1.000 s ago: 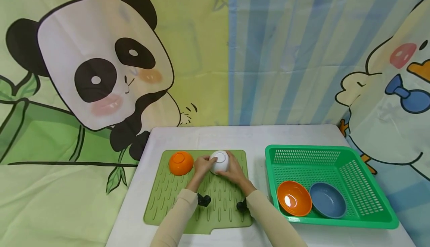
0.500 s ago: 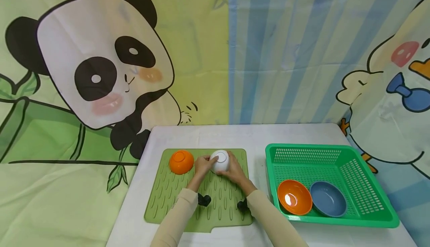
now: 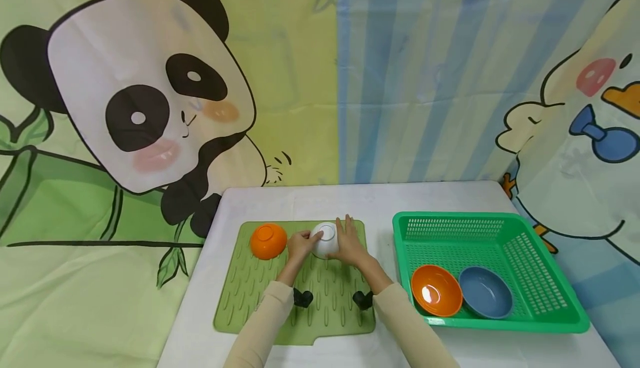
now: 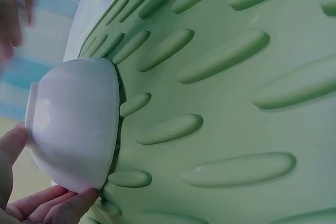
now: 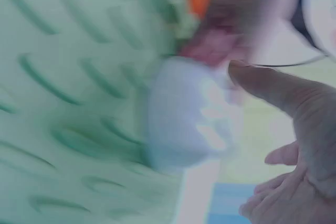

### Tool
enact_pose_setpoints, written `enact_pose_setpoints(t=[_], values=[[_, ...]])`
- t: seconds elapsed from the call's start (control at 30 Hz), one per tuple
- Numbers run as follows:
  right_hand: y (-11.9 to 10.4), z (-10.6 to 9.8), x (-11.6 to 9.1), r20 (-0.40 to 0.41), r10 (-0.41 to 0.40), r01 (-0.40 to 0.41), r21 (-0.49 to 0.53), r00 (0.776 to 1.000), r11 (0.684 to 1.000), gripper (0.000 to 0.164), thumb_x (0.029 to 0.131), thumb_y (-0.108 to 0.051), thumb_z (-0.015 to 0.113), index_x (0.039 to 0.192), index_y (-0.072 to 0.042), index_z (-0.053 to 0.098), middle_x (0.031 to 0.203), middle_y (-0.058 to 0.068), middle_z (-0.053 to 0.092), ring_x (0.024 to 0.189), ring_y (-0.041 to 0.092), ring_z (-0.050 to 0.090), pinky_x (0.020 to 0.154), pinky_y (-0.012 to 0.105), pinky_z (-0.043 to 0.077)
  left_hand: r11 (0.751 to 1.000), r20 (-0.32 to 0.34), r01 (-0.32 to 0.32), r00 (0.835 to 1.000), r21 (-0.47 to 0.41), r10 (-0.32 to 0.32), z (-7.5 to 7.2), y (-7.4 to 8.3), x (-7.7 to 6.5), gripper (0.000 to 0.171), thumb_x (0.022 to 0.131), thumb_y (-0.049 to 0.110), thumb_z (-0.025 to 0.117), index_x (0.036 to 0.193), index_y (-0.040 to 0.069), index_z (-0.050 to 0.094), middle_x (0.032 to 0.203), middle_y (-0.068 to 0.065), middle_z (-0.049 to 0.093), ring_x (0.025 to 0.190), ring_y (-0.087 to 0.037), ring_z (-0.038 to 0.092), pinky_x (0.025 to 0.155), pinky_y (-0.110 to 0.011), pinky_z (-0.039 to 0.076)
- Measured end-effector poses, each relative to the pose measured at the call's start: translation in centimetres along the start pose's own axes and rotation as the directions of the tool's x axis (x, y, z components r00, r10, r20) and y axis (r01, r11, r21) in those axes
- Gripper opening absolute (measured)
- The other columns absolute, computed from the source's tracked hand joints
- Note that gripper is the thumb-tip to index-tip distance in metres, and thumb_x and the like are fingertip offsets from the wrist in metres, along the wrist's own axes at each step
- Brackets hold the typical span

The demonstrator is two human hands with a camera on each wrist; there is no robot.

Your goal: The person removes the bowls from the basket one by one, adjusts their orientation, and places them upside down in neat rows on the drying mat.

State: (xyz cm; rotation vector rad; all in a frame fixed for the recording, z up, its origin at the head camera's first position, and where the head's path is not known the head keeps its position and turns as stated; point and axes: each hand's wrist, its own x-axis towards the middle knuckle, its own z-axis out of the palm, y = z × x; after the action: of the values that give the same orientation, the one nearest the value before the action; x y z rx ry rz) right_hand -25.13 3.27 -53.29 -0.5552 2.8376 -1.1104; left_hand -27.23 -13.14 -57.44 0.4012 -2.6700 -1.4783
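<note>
A white bowl (image 3: pixel 325 240) stands upside down on the green ribbed mat (image 3: pixel 332 315). My left hand (image 3: pixel 299 245) holds it from the left; in the left wrist view the thumb is on the bowl's foot ring and the fingers are at its rim. On the bowl's right side, my right hand (image 3: pixel 352 247) has its fingers raised and spread. The right wrist view, partly blurred, has that hand (image 5: pixel 310 150) apart from the bowl (image 5: pixel 186 116). An upturned orange bowl (image 3: pixel 268 240) sits on the mat to the left.
To the right is a green plastic basket (image 3: pixel 500 326) with an orange bowl (image 3: pixel 436 291) and a blue bowl (image 3: pixel 485 293) in its near part, both facing up. Mat and basket stand on a white-covered table (image 3: pixel 382 245), with printed curtains behind.
My right hand has loosened from the white bowl, its fingers lifting and spreading. My left hand and the bowl stay in place. The head view has shifted slightly.
</note>
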Motion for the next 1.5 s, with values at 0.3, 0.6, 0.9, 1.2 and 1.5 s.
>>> enact_pose_setpoints(t=[0.3, 0.6, 0.9, 1.2, 1.5], values=[[0.9, -11.0, -3.9, -0.285, -0.079, 0.133, 0.177, 0.955, 0.975, 0.073, 0.08, -0.019, 0.074, 0.14, -0.002, 0.037, 0.142, 0.021, 0.035, 0.129, 0.036, 0.033, 0.1, 0.056, 0.031, 0.998, 0.002, 0.044, 0.999, -0.045, -0.044, -0.1, -0.3, 0.2, 0.057, 0.077, 0.04, 0.074, 0.112, -0.003, 0.065, 0.105, -0.018, 0.066, 0.098, -0.032, 0.062, 0.076, -0.041, 0.053], [7.3, -18.5, -12.0, -0.077, 0.127, -0.119, 0.096, 0.989, 0.988, 0.078, 0.085, -0.034, 0.067, 0.143, 0.001, 0.028, 0.139, 0.028, 0.033, 0.123, 0.047, 0.033, 0.092, 0.065, 0.032, 0.998, 0.008, 0.048, 0.999, -0.036, -0.048, 0.1, -0.6, 0.5, 0.059, 0.076, 0.043, 0.074, 0.112, -0.003, 0.065, 0.104, -0.018, 0.066, 0.097, -0.032, 0.062, 0.075, -0.041, 0.053], [11.7, -16.0, -16.6, -0.162, 0.218, -0.168, 0.279, 0.962, 0.946, 0.093, 0.08, -0.023, 0.073, 0.148, -0.007, 0.012, 0.148, 0.023, 0.019, 0.13, 0.046, 0.023, 0.097, 0.065, 0.024, 0.991, 0.027, 0.066, 0.998, -0.113, -0.063, -0.1, -0.7, 0.4, 0.064, 0.074, 0.044, 0.075, 0.116, -0.004, 0.062, 0.108, -0.02, 0.064, 0.099, -0.032, 0.061, 0.078, -0.041, 0.053], [12.3, -13.0, -17.1, -0.015, 0.204, -0.194, 0.248, 0.979, 0.949, 0.103, 0.073, -0.025, 0.079, 0.149, -0.014, 0.01, 0.145, 0.028, 0.02, 0.127, 0.051, 0.022, 0.091, 0.07, 0.027, 0.989, 0.017, 0.083, 0.997, -0.119, -0.082, -0.1, -0.6, 0.4, 0.063, 0.074, 0.044, 0.075, 0.115, -0.002, 0.063, 0.107, -0.019, 0.064, 0.099, -0.03, 0.061, 0.079, -0.04, 0.052], [12.4, -11.4, -16.8, 0.0, 0.172, -0.171, 0.111, 0.985, 0.979, 0.107, 0.061, -0.033, 0.086, 0.144, -0.003, 0.026, 0.145, 0.029, 0.018, 0.128, 0.052, 0.018, 0.091, 0.073, 0.023, 0.991, 0.022, 0.089, 0.996, -0.096, -0.088, -0.1, -0.7, 0.5, 0.064, 0.073, 0.046, 0.075, 0.115, -0.001, 0.064, 0.108, -0.018, 0.065, 0.099, -0.029, 0.062, 0.079, -0.039, 0.052]])
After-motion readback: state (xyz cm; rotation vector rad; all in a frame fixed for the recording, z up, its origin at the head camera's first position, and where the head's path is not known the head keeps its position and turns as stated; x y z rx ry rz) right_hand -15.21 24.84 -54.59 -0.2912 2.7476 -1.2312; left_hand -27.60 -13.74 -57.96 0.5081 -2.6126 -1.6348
